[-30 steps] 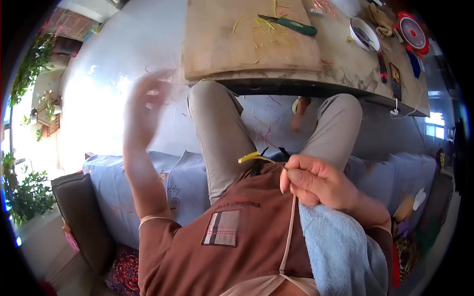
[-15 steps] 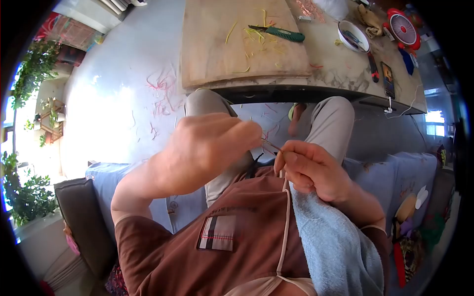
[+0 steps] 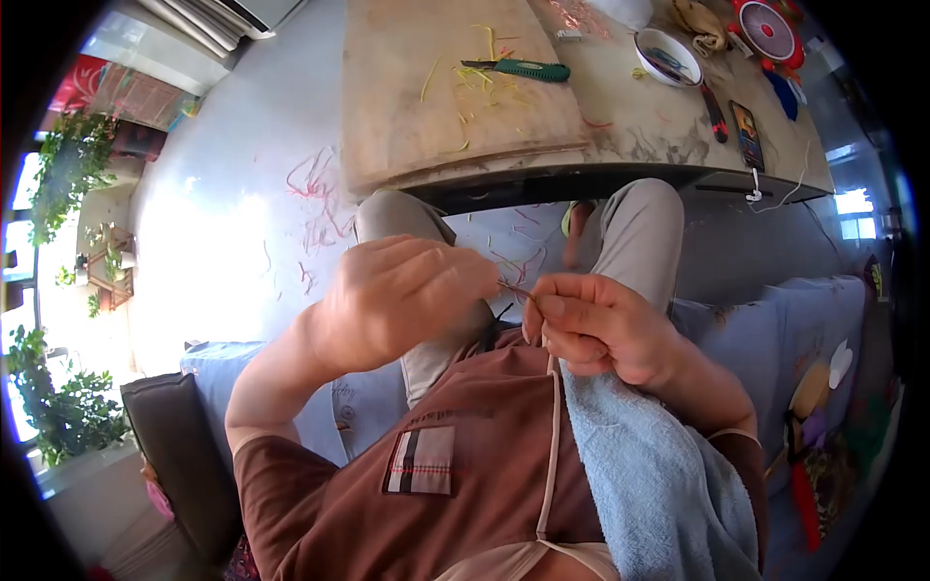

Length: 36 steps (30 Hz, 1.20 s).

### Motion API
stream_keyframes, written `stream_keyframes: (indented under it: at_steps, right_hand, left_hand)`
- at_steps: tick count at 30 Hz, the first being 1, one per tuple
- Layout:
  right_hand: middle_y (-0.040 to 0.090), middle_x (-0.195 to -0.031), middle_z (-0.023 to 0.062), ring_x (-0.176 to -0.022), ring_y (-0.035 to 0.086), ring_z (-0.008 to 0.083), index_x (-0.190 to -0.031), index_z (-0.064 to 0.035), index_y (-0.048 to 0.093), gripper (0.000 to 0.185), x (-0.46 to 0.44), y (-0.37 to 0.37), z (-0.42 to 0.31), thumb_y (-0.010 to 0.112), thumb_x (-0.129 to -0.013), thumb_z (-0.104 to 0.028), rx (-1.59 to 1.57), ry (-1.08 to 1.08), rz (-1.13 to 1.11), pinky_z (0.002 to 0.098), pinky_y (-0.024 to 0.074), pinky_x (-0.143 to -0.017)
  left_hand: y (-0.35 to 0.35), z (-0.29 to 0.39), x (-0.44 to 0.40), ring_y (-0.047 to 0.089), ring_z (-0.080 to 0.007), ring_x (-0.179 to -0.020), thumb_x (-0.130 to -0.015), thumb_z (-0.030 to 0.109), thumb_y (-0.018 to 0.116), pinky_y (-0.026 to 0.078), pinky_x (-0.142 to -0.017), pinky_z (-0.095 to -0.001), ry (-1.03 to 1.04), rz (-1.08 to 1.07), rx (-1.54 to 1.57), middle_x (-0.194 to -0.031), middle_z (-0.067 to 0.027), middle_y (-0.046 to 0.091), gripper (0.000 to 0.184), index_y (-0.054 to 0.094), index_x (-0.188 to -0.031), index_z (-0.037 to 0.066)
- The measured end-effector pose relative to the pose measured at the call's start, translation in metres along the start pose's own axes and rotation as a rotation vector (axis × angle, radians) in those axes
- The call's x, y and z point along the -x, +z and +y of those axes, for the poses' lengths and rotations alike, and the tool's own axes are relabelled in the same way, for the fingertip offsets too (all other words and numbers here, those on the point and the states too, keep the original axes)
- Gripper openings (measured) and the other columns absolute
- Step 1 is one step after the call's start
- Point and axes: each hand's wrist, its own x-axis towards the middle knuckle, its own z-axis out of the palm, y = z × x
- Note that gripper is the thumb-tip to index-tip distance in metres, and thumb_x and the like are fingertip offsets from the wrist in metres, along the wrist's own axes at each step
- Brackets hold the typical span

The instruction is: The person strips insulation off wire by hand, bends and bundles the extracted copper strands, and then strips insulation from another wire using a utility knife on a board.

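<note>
Between my two hands runs a short, thin, brownish wire. My right hand is closed, pinching one end between thumb and forefinger. My left hand, blurred by motion, is closed at the wire's other end, and its fingertips are partly hidden. Both hands are above my lap, in front of a brown apron. A light blue towel hangs below my right hand.
Ahead stands a table with a wooden board. On the board lie a green utility knife and yellow strips. Farther right are a white pan, a phone and a red fan. Red scraps litter the floor.
Both hands have shifted slightly left, still holding the wire between them. The view has tilted a little, so the table sits slightly farther left and higher.
</note>
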Motion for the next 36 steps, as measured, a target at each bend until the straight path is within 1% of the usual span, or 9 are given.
stream_keyframes:
  at_steps: [5,8,11,14,18,20,23,28,36]
  right_hand:
    - [0.030,-0.051,-0.0058,-0.041,0.022,0.0028,-0.096,-0.0036,0.052,0.024,-0.005,0.001,-0.004,0.043,-0.095,-0.026,-0.034,-0.052,0.009,0.0190,0.0187,-0.038]
    - [0.027,-0.050,-0.0064,-0.040,0.019,0.0031,-0.095,-0.0051,0.051,0.024,-0.013,0.006,-0.001,0.042,-0.096,-0.027,-0.032,-0.112,0.087,0.0196,0.0165,-0.037]
    - [0.028,-0.051,-0.0075,-0.040,0.021,0.0023,-0.094,-0.0062,0.053,0.023,-0.025,0.006,0.000,0.044,-0.094,-0.027,-0.044,-0.207,0.137,0.0192,0.0176,-0.038]
    - [0.028,-0.052,-0.0076,-0.041,0.021,0.0024,-0.094,-0.0079,0.053,0.021,-0.045,-0.002,0.005,0.046,-0.094,-0.028,-0.092,-0.295,0.159,0.0194,0.0170,-0.038]
    - [0.025,-0.051,-0.0068,-0.043,0.019,0.0029,-0.095,-0.0100,0.054,0.020,-0.061,-0.011,0.007,0.045,-0.095,-0.028,-0.103,-0.299,0.212,0.0193,0.0150,-0.037]
    - [0.025,-0.052,-0.0064,-0.044,0.019,0.0030,-0.095,-0.0101,0.053,0.020,-0.057,-0.014,0.019,0.044,-0.095,-0.028,-0.053,-0.277,0.206,0.0190,0.0153,-0.038]
    - [0.027,-0.052,-0.0078,-0.042,0.020,0.0019,-0.094,-0.0085,0.053,0.021,-0.054,-0.013,0.013,0.046,-0.094,-0.028,0.076,-0.344,0.227,0.0195,0.0153,-0.038]
    - [0.027,-0.051,-0.0087,-0.040,0.019,0.0012,-0.094,-0.0072,0.053,0.022,-0.056,-0.005,0.014,0.046,-0.094,-0.027,0.140,-0.300,0.237,0.0207,0.0139,-0.038]
    - [0.027,-0.050,-0.0086,-0.040,0.019,0.0014,-0.094,-0.0063,0.054,0.022,-0.051,-0.002,0.015,0.046,-0.094,-0.027,0.120,-0.263,0.233,0.0208,0.0144,-0.037]
  left_hand:
    - [0.004,0.001,-0.010,0.061,-0.0151,-0.054,-0.080,0.006,0.063,0.047,-0.049,-0.0247,-0.344,-0.001,0.141,-0.063,-0.0081,0.060,0.008,0.059,-0.082,0.000]
    - [0.014,0.001,-0.013,0.061,-0.0145,-0.054,-0.083,0.009,0.059,0.047,-0.050,-0.0247,-0.792,0.027,0.449,-0.069,-0.0073,0.063,0.008,0.058,-0.082,0.001]
    - [0.031,-0.005,-0.017,0.059,-0.0102,-0.057,-0.086,0.010,0.056,0.046,-0.054,-0.0222,-0.896,0.176,0.553,-0.067,-0.0063,0.062,0.010,0.058,-0.084,0.000]
    - [0.063,-0.019,-0.024,0.056,-0.0086,-0.060,-0.088,0.013,0.055,0.045,-0.057,-0.0215,-0.895,0.585,0.757,-0.067,-0.0053,0.060,0.013,0.057,-0.083,0.001]
    - [0.079,-0.040,-0.024,0.051,-0.0082,-0.066,-0.090,0.018,0.051,0.042,-0.066,-0.0227,-0.922,0.863,0.828,-0.068,-0.0038,0.056,0.019,0.055,-0.080,0.001]
    - [0.067,-0.086,0.001,0.051,-0.0124,-0.073,-0.089,0.018,0.051,0.041,-0.070,-0.0262,-0.778,1.277,1.311,-0.073,-0.0041,0.055,0.020,0.054,-0.079,0.001]
    - [0.037,-0.076,0.007,0.053,-0.0153,-0.077,-0.082,0.013,0.058,0.043,-0.072,-0.0279,-0.825,0.892,0.793,-0.081,-0.0045,0.056,0.008,0.058,-0.082,0.004]
    - [0.010,-0.029,-0.005,0.056,-0.0194,-0.085,-0.071,0.012,0.067,0.046,-0.072,-0.0311,-0.256,0.262,-0.290,-0.088,-0.0035,0.058,0.022,0.063,-0.092,0.008]
    - [-0.010,-0.039,-0.009,0.056,-0.0177,-0.080,-0.063,0.009,0.065,0.045,-0.066,-0.0297,0.032,-0.174,-0.282,-0.084,-0.0032,0.058,0.021,0.061,-0.083,0.006]
